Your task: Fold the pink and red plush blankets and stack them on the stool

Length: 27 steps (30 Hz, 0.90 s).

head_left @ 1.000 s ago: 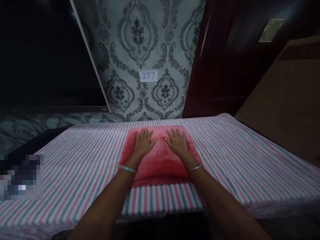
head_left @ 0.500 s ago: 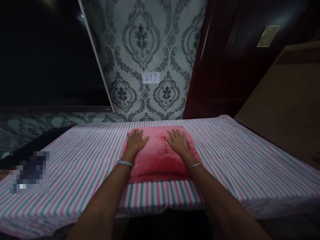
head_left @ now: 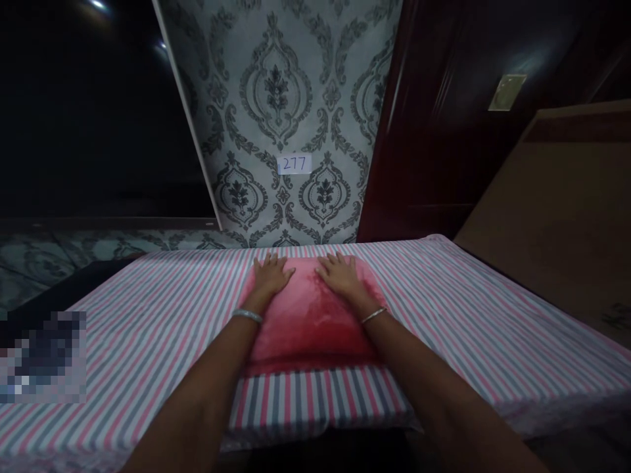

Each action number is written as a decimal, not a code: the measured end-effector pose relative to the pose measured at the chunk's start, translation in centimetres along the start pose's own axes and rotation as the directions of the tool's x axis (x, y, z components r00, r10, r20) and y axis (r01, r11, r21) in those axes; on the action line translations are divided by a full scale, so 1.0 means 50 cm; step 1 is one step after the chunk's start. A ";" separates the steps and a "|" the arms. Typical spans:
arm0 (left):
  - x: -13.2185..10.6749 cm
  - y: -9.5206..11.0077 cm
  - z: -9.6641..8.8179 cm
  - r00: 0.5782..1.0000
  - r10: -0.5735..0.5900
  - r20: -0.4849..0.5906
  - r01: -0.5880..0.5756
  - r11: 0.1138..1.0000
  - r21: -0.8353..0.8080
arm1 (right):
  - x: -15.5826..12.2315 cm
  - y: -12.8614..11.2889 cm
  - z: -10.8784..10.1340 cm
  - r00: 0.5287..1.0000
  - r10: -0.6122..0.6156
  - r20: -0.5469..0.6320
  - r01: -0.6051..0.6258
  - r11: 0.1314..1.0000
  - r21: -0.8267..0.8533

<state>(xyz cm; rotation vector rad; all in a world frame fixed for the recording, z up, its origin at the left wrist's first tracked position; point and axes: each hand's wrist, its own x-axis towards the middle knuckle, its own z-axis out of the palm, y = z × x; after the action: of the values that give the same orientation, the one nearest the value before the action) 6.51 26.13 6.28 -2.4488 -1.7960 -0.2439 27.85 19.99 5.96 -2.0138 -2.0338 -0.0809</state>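
A plush pink-red cushion lies flat on the striped tablecloth, straight in front of me. Its nap looks darker red toward the near edge and on the right. My left hand rests palm down on the cushion's far left part, fingers spread toward the far edge. On the far right part lies my right hand, also flat with fingers apart. Both hands touch the cushion and grip nothing. What is under the palms is hidden. A bangle circles each wrist.
A large dark screen stands at the left behind the table. Patterned wallpaper with a paper label reading 277 is straight ahead. To the right are a dark red panel and a big cardboard box. A pixelated patch covers the left table edge.
My right hand has slid a little left and toward the far edge of the cushion. My left hand stays at nearly the same place. The camera view has shifted slightly.
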 end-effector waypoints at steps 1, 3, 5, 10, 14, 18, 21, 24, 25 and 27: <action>-0.001 0.001 0.015 0.999 -0.037 -0.029 0.037 0.999 -0.007 | -0.003 0.005 0.013 1.000 -0.005 -0.011 0.005 1.000 -0.010; -0.002 -0.004 0.041 0.992 -0.105 -0.069 0.104 0.994 -0.026 | -0.008 0.018 0.040 0.999 -0.006 -0.036 0.005 1.000 -0.018; -0.002 -0.011 0.054 0.990 -0.127 -0.060 0.124 0.991 -0.047 | -0.011 0.029 0.059 0.998 -0.004 -0.063 0.003 1.000 -0.014; -0.004 -0.012 0.049 0.992 -0.129 -0.012 0.128 0.988 -0.085 | -0.009 0.037 0.071 0.996 -0.004 -0.088 0.005 1.000 0.017; -0.001 -0.007 0.037 0.993 -0.119 0.015 0.120 0.989 -0.089 | -0.007 0.035 0.061 0.997 0.005 -0.082 -0.002 1.000 0.028; 0.017 -0.017 0.007 0.974 -0.107 0.199 0.130 0.986 -0.108 | -0.007 0.022 0.022 0.998 0.037 0.053 -0.038 0.999 0.010; 0.003 -0.009 -0.029 0.972 -0.106 0.209 0.129 0.987 -0.100 | -0.033 0.001 -0.013 0.993 0.070 0.093 -0.069 0.998 -0.012; -0.067 0.029 -0.041 0.995 0.052 0.087 -0.042 0.993 -0.112 | -0.094 -0.021 -0.019 0.999 -0.034 0.028 0.035 0.999 -0.020; -0.100 0.047 -0.036 0.988 0.144 0.051 -0.138 0.984 -0.116 | -0.118 -0.026 -0.013 0.996 -0.089 0.017 0.089 0.996 -0.024; -0.164 0.082 -0.015 0.961 0.275 0.026 -0.271 0.957 -0.107 | -0.161 -0.031 0.007 0.987 -0.162 0.022 0.163 0.986 -0.028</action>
<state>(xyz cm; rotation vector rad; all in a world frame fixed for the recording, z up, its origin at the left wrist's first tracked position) 7.94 17.09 5.57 -2.7535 -1.4672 -0.2700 26.19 12.21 3.99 -1.8690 -2.2187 -0.1260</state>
